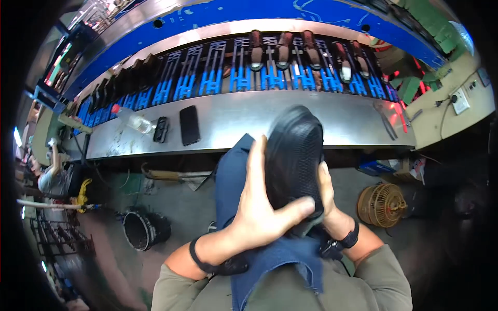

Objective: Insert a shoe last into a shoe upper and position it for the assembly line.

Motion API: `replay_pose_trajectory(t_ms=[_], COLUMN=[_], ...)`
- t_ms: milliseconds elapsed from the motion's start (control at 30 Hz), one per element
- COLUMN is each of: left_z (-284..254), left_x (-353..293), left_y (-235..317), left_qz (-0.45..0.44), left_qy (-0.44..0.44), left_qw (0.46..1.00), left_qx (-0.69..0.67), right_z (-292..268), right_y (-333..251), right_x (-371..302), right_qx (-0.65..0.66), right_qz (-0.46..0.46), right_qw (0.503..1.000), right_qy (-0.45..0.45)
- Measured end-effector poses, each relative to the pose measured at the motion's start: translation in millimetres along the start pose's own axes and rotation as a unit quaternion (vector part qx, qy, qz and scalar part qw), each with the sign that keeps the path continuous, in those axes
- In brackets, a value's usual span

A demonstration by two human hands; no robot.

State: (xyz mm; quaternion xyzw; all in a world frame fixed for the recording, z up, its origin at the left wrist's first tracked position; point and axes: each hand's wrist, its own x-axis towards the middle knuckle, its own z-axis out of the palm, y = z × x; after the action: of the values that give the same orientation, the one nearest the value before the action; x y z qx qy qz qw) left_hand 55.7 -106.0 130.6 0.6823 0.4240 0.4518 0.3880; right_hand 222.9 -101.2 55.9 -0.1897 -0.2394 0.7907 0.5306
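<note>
A black shoe (294, 155) is held up between my two hands, its textured black sole turned toward me and its toe pointing at the bench; it is slightly blurred. My left hand (264, 202) grips the left side, with the thumb across the sole near the heel. On the other side, my right hand (326, 194) closes on the right edge near the heel, its fingers partly hidden behind the shoe. Below it lies the blue apron (275, 264) over my lap.
Along the metal bench (228, 119) lie a phone (190, 125), a small black object (161, 129), a plastic bottle (134, 120) and pliers (385, 120). Several shoes (284, 51) stand on a blue-slatted conveyor (212, 78). A fan (382, 205) and black bucket (145, 230) are on the floor; a person (51, 173) is far left.
</note>
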Motion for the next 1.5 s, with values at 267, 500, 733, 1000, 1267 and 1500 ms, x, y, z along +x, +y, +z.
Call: replay_pose_trajectory(t_ms=[267, 500, 733, 1000, 1267, 1500], left_z=[-65, -47, -45, -44, -42, -35], left_x=[-20, -42, -26, -27, -32, -42], left_y=[-82, -82, -44, -19, -20, -50], left_qz=[-0.16, -0.158, -0.06, -0.09, -0.074, -0.137], left_qy=[0.073, -0.024, 0.021, 0.035, 0.054, 0.025], left_qw=[0.831, 0.825, 0.97, 0.993, 0.991, 0.972], left_qx=[-0.528, -0.543, -0.236, -0.068, -0.096, -0.187], right_z=[36, 68, 63, 61, 36, 77], right_y=[-17, -44, -43, -52, -38, -32], right_x=[-5, 40, 25, 23, 41, 8], right_qx=[-0.629, -0.65, -0.665, -0.65, -0.482, -0.743], right_qz=[0.043, -0.156, -0.225, -0.213, -0.185, -0.218], right_qw=[0.756, 0.726, 0.68, 0.682, 0.806, 0.586], right_qy=[-0.175, -0.164, -0.21, -0.257, -0.289, -0.24])
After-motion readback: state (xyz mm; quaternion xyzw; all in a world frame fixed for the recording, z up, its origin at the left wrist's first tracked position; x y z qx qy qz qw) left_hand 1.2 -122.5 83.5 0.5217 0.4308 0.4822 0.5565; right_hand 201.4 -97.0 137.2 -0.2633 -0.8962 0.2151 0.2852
